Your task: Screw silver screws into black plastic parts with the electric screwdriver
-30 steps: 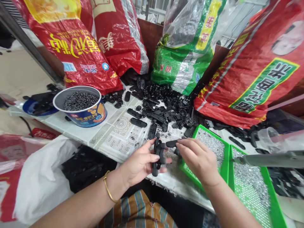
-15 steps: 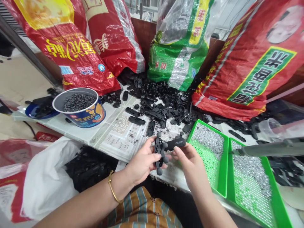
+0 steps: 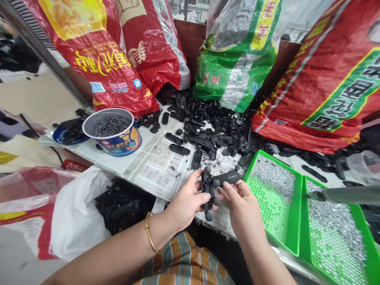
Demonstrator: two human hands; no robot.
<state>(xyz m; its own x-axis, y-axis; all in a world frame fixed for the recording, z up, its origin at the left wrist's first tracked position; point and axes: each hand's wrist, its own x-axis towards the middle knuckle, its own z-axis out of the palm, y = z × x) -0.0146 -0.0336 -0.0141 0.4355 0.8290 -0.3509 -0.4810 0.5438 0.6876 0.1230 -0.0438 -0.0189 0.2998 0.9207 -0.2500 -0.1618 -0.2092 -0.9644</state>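
Observation:
Above the front edge of the table, my left hand (image 3: 186, 204) grips a black plastic bracket (image 3: 208, 190) with round knobs at its ends, thumb across its front. A flat black arm (image 3: 227, 178) with small lettering and a knob on its end sticks out to the right of the bracket. My right hand (image 3: 247, 206) pinches this arm with thumb and fingers. Whether the arm and bracket are joined, I cannot tell. Behind my hands lies a heap of loose black plastic parts (image 3: 212, 138).
Right of my hands, two green perforated trays (image 3: 297, 221) hold small silvery pieces; a grey metal bar (image 3: 344, 195) reaches over one. A blue tub (image 3: 118, 144) of small dark pieces stands left. Red sacks (image 3: 107, 79) and a green sack (image 3: 234, 79) line the back.
The camera has turned slightly left, so the scene sits further right in view. Both hands keep nearly the same hold on the bracket and its arm.

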